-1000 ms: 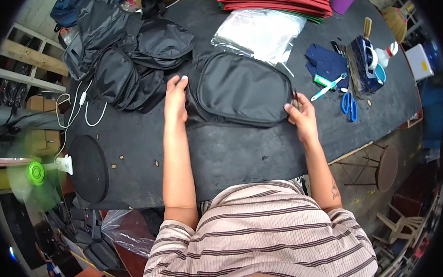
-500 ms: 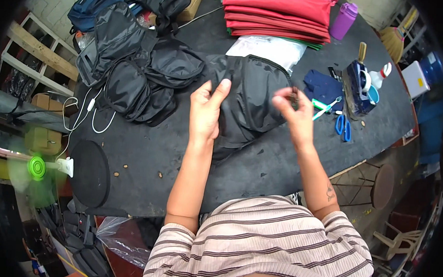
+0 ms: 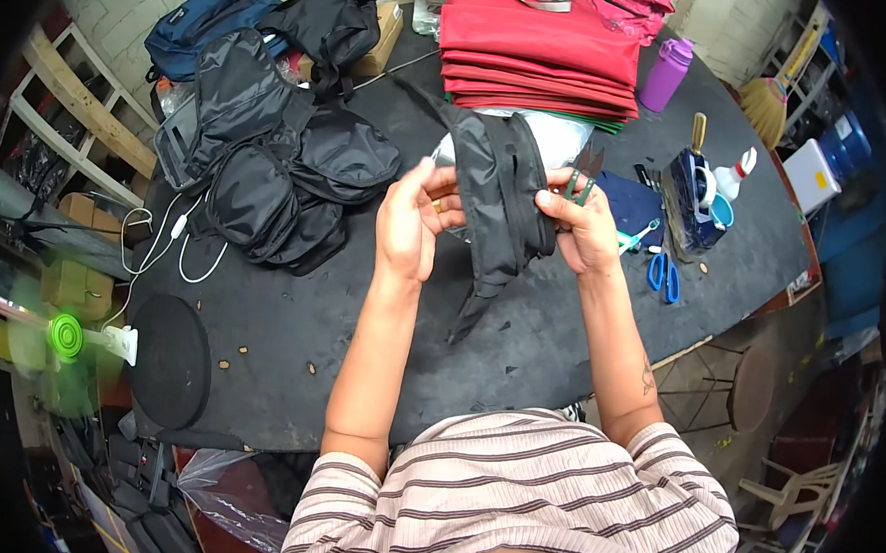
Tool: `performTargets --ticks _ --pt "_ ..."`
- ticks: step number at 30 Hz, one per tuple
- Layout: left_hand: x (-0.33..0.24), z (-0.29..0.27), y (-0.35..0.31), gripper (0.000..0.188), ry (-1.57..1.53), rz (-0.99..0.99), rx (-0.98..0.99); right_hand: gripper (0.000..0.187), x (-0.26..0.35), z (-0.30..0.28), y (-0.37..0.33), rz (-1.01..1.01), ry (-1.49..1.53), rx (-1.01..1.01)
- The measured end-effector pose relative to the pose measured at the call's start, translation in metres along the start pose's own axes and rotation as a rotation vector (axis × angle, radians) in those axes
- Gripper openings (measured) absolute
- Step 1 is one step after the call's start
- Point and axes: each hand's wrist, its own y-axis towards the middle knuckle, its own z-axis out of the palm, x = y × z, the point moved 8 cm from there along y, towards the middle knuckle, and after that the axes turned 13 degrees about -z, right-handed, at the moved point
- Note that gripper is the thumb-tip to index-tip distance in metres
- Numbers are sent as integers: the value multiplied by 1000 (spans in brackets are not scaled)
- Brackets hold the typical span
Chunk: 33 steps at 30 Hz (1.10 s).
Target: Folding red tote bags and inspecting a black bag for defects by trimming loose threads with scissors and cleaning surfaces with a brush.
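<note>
Between my hands a black fabric bag piece (image 3: 497,194) with a zipper is held up off the table, turned on edge, a thin strap end hanging below. My left hand (image 3: 411,220) grips its left side, the fingers partly hidden behind the fabric. At the opposite side, my right hand (image 3: 584,229) pinches the edge between thumb and fingers. A small pair of green-handled scissors (image 3: 581,189) is hooked on the right fingers, the dark blades pointing away from me. To the left lies a heap of similar black bags (image 3: 257,187).
A stack of red fabric (image 3: 539,66) stands at the back over white plastic, near a purple bottle (image 3: 667,76). To the right are blue-handled scissors (image 3: 663,278), a toothbrush (image 3: 640,235), navy cloth (image 3: 632,206) and a caddy (image 3: 703,195). A fan (image 3: 67,337) spins at left.
The bag piece has been lifted from the table and turned on edge. My right hand has moved in to grip its right edge, and the left hand has shifted its hold.
</note>
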Motion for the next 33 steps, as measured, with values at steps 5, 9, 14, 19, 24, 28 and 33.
performTargets --ticks 5,9,14,19,24,28,33 --pt "-6 8 2 30 447 84 -61 25 1 -3 -3 31 -109 -118" --pt "4 24 -1 28 639 226 -125 28 7 14 -6 -149 -252 -32" --pt "-19 29 -42 15 1093 693 -406 21 38 -20 -3 -446 -746 -115" --pt "-15 21 -54 12 977 776 -379 15 80 -76 15 -700 -832 -400" --pt "75 -24 -37 35 1181 -210 94 22 61 -27 22 -656 -730 26" --pt "35 -102 -60 43 1323 -298 -222 27 11 -25 -7 -175 -516 295" --pt "-34 -65 -83 9 1082 440 -436 42 33 -141 -64 -235 -1379 -270"
